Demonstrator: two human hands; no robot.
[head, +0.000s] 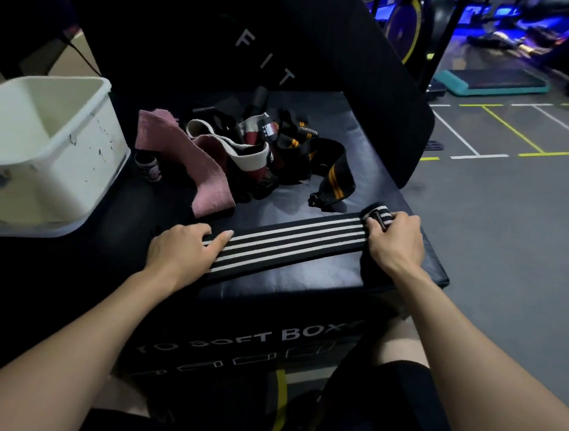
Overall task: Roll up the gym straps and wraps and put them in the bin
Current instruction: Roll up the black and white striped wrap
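A black wrap with white stripes (291, 240) lies stretched flat across the front of the black soft box (322, 280). My left hand (184, 247) presses its left end down with flat fingers. At the wrap's right end my right hand (394, 242) grips a small rolled-up start of the wrap. Behind the wrap lies a pile of loose gear: a pink wrap (194, 166), a white and maroon wrap (247, 153) and black straps with orange stripes (331, 171). The white bin (75, 149) stands at the left, and nothing is visible inside it.
A tall black pad lettered FIT (291, 44) leans behind the pile. To the right the box top ends, with grey gym floor (516, 218) below. Exercise bikes (409, 30) and a teal step platform (494, 82) stand far back. My knees are under the box front.
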